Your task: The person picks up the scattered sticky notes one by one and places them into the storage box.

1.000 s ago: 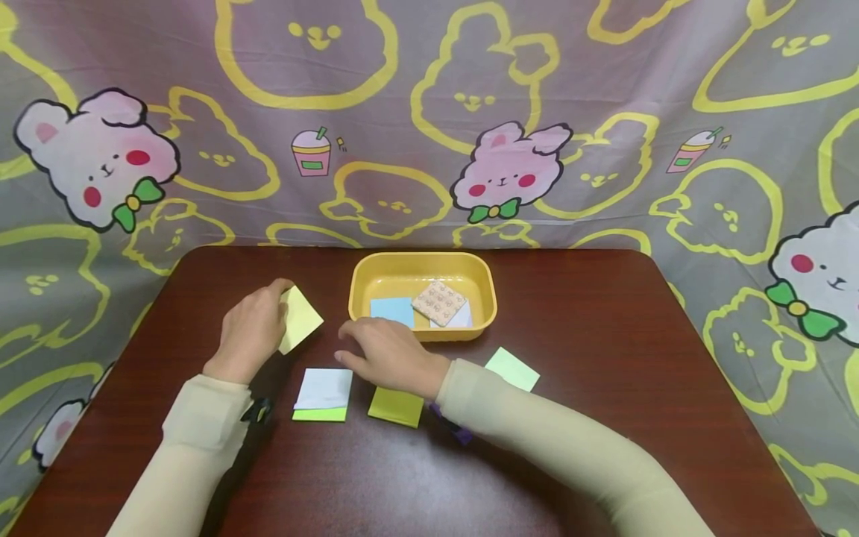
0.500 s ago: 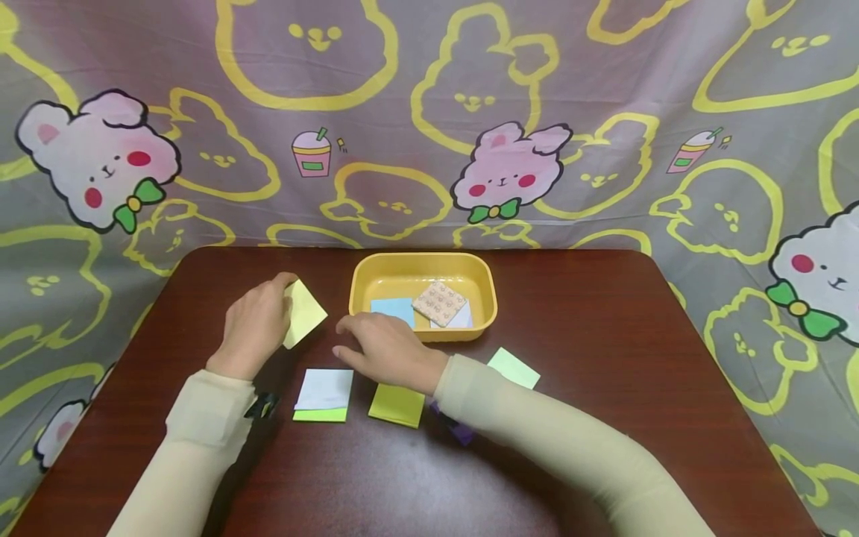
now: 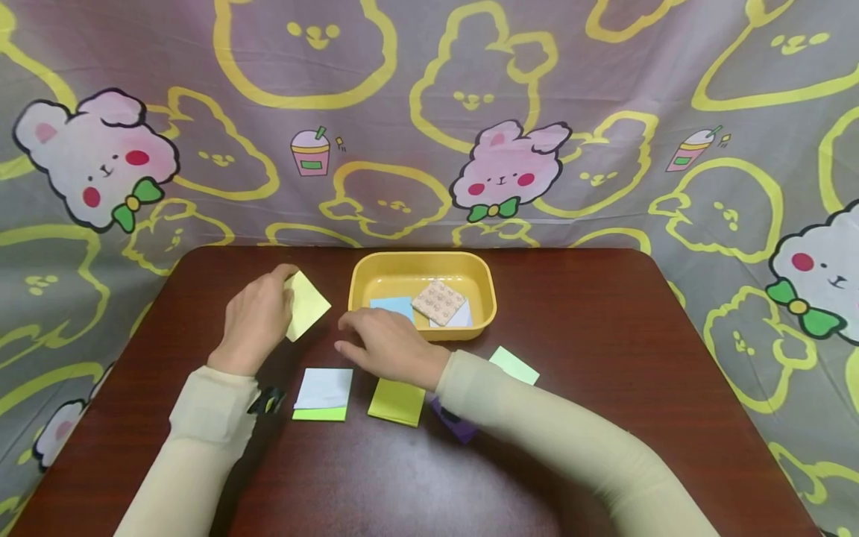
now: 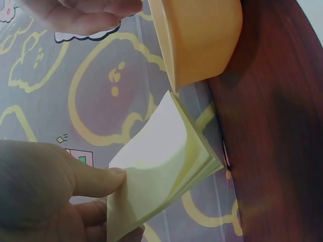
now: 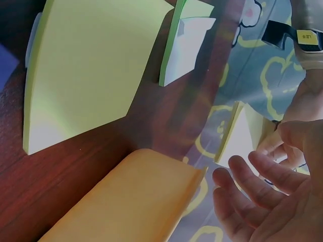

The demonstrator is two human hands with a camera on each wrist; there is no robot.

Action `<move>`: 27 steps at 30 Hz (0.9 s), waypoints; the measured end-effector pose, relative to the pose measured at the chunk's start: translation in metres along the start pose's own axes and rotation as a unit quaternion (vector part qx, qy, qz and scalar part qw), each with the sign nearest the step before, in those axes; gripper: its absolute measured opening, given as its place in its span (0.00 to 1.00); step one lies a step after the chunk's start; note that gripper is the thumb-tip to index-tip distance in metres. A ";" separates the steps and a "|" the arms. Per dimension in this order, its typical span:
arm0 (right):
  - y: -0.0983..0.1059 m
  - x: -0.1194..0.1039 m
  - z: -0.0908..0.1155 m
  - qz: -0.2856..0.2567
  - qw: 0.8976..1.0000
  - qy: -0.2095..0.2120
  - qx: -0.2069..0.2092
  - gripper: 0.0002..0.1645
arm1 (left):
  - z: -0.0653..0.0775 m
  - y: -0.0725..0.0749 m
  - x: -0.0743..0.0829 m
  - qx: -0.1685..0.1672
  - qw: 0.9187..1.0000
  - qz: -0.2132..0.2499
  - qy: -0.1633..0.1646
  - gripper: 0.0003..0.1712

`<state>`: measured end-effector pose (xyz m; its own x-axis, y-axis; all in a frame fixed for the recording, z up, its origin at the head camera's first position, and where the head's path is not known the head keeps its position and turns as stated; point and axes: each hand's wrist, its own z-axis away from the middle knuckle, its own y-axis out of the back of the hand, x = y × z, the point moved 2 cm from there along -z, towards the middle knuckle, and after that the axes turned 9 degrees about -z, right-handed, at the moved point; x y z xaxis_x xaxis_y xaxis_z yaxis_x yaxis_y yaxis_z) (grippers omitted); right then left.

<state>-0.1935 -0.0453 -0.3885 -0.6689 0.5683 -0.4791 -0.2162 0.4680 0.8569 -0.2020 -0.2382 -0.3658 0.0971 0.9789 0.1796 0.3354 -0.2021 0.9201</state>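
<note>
The table (image 3: 604, 321) spreads out under everything, and my tray (image 3: 463, 333) sits toward its far edge; left of the tray my left hand (image 3: 255, 321) pinches the pad (image 3: 309, 304), thumb on one face and fingers behind the other, and the pad looks to be off the table, a corner toward the tray; my right hand (image 3: 389, 347) is before the tray's near left corner, fingers apart and loosely bent, holding nothing; nearer me than the tray lie the mustard pad (image 3: 397, 403) and the white pad (image 3: 325, 388). I judge the pad light, firm enough as a block yet bendy sheet by sheet, since its layers part along the free edges in my left wrist view; the paper should be dry and not slippery, though easily creased or fanned; the best hold is a pinch through its whole thickness, well in from the edge, so that no loose leaf takes the load. Against a second ago, my left hand and the pad are a little farther from me and closer to the tray; my right hand has shifted only slightly away from me; the tray looks unmoved.
</note>
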 end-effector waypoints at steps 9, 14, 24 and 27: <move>0.006 0.007 0.002 0.006 1.000 0.004 0.002 0.20 | -0.002 0.006 0.007 0.011 1.000 0.002 -0.009 0.18; 0.010 0.010 0.003 0.008 1.000 -0.005 0.005 0.22 | -0.002 0.009 0.013 0.018 1.000 0.006 -0.015 0.18; 0.016 0.020 0.007 0.001 1.000 -0.022 0.006 0.23 | -0.005 0.008 0.023 0.015 1.000 0.006 -0.027 0.19; 0.017 0.024 0.007 0.002 1.000 -0.025 0.011 0.23 | -0.006 0.007 0.026 0.017 0.999 0.007 -0.029 0.19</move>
<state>-0.2078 -0.0188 -0.3864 -0.6338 0.6021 -0.4856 -0.1985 0.4802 0.8544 -0.2029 -0.2137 -0.3523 0.1563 0.9729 0.1706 0.3649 -0.2174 0.9053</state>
